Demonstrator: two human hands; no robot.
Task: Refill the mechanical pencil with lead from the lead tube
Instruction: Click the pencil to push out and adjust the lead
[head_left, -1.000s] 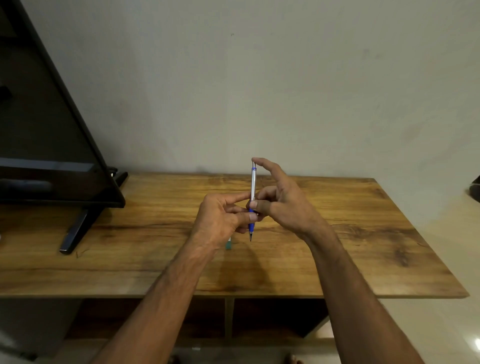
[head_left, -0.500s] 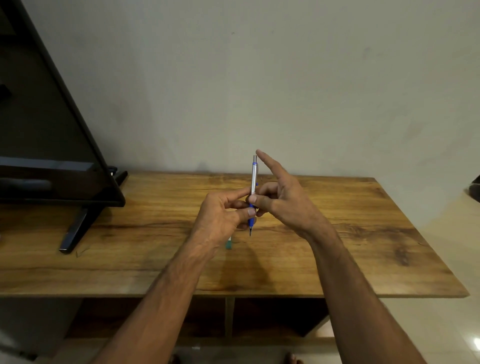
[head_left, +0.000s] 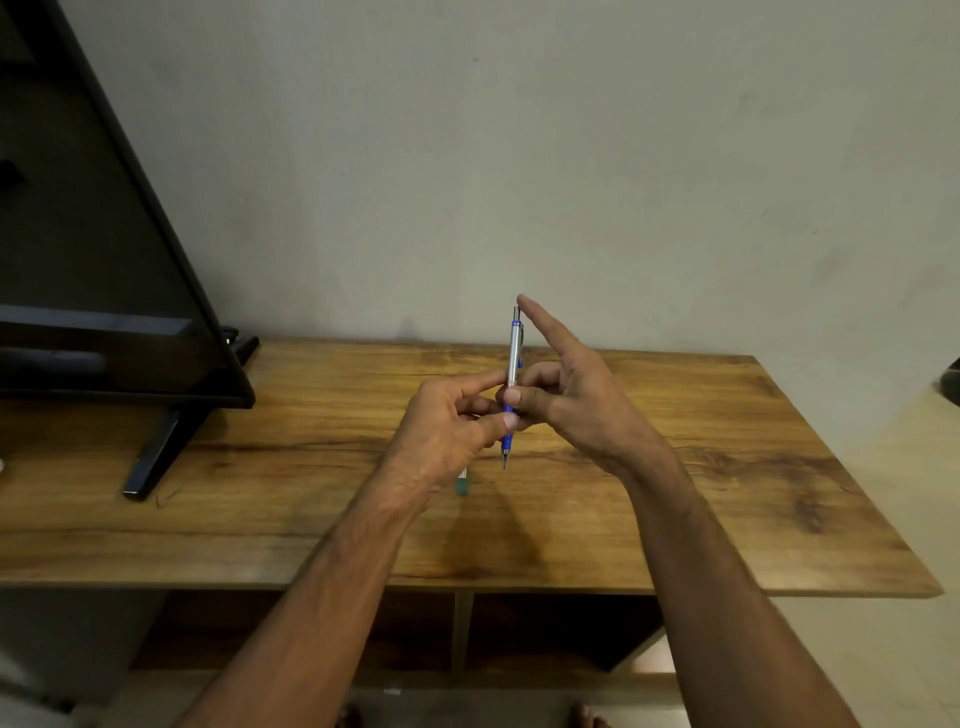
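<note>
Mechanical pencil (head_left: 513, 364) held upright, tip down, above the wooden surface (head_left: 727, 467), pinched at its blue grip by fingers of both the left hand (head_left: 447, 431) and right hand (head_left: 576, 400), right forefinger raised by its top end; small green-capped tube (head_left: 462, 484) lying below.
</note>
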